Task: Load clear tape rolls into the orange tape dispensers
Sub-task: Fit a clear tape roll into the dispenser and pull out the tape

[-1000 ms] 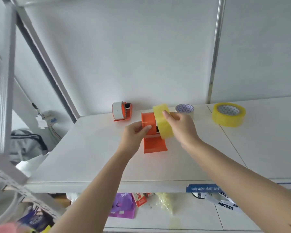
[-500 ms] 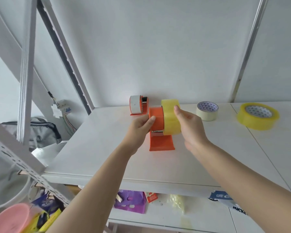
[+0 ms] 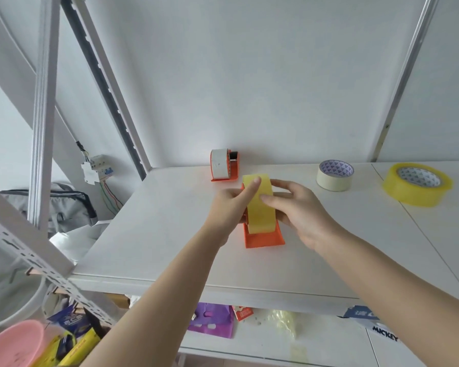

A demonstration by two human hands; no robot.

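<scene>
Tape roll [image 3: 260, 207], translucent yellow, stands upright in orange dispenser [image 3: 264, 238]

Bare left hand [image 3: 228, 205], bare right hand [image 3: 300, 210]; forearms bare to frame edge

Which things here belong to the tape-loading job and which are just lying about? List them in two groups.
Job: tape roll held by the left hand and right hand; near orange dispenser under it; far orange dispenser, already loaded; spare yellowish clear roll.
Lying about: cream masking tape; grey bag; pink bowl; purple packet.
</scene>
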